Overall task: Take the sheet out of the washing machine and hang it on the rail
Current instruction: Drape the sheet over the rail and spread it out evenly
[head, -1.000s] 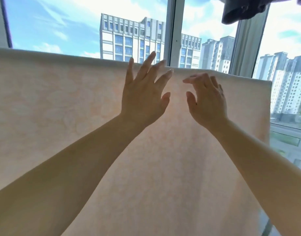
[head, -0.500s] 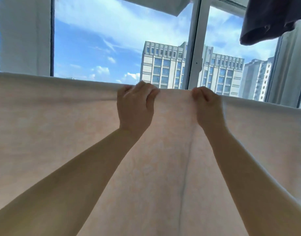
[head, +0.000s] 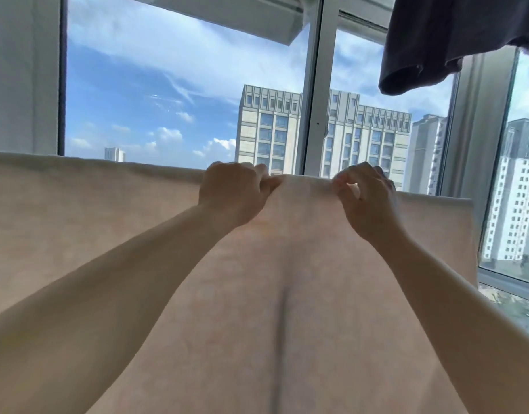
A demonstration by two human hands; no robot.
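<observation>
A pale peach sheet (head: 78, 228) hangs spread across the view, draped over a rail that the cloth hides along its top fold. My left hand (head: 231, 192) is closed on the top edge near the middle. My right hand (head: 366, 195) pinches the same edge a little to the right. A vertical crease runs down the sheet between my forearms. The sheet's right edge ends near the window frame.
Behind the sheet is a large window with a white frame post (head: 315, 85) and tall buildings outside. A dark garment (head: 454, 37) hangs at the upper right, above the sheet. A white wall section (head: 21, 73) stands at the left.
My hands went from open and spread in front of the sheet to closed on its top edge. They have since drawn closer together, and the view has tilted upward.
</observation>
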